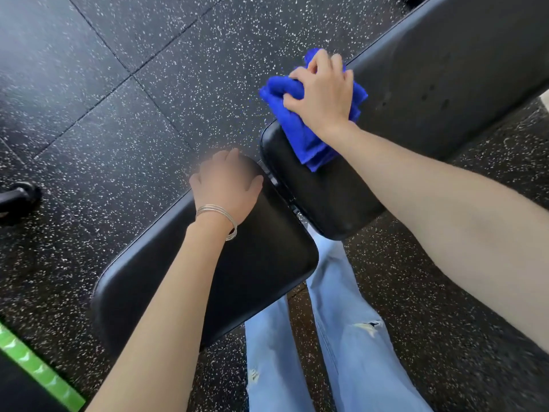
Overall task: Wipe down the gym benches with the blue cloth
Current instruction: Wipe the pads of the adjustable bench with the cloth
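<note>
A black padded gym bench runs across the view in two parts: a seat pad at lower left and a long back pad stretching to the upper right. My right hand grips a bunched blue cloth and holds it on the near end of the back pad, by its far edge. My left hand rests on the far corner of the seat pad, fingers bent over the edge; thin bangles circle its wrist.
Black speckled rubber floor tiles surround the bench. A black wheel or bench foot sits at the left edge. A green striped band crosses the lower left corner. My legs in light blue jeans stand against the bench.
</note>
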{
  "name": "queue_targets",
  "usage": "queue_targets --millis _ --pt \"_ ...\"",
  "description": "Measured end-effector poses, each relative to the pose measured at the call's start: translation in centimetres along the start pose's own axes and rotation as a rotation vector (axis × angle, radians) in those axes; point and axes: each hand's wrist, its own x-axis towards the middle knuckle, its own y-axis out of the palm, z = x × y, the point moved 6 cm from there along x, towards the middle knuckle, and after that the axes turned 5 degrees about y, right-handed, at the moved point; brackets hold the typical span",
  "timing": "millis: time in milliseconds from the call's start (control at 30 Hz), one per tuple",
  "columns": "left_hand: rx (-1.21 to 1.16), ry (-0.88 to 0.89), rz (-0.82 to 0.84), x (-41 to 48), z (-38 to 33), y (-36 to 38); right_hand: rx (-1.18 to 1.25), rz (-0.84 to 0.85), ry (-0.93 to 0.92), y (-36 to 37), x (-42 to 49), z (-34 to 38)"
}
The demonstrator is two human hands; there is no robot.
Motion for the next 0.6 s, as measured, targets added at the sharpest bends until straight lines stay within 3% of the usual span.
queue_targets --millis 167,333,433,600 --pt "0.005 -0.017 0.029 0.5 -0.2 0.0 0.001 -0.065 0.211 -2.2 1.4 -6.1" --pt "-0.002 -0.016 0.088 1.9 -1.2 0.0 0.103 -0.199 0.286 -1.1 -2.5 -5.0" --pt "0.020 0.003 0.112 2.8 -2.3 0.0 0.157 -0.264 0.185 -0.5 -5.6 -3.1" --pt "0.023 0.008 0.119 3.9 -3.8 0.4 0.083 -0.244 -0.205 -0.9 -4.9 -3.7"
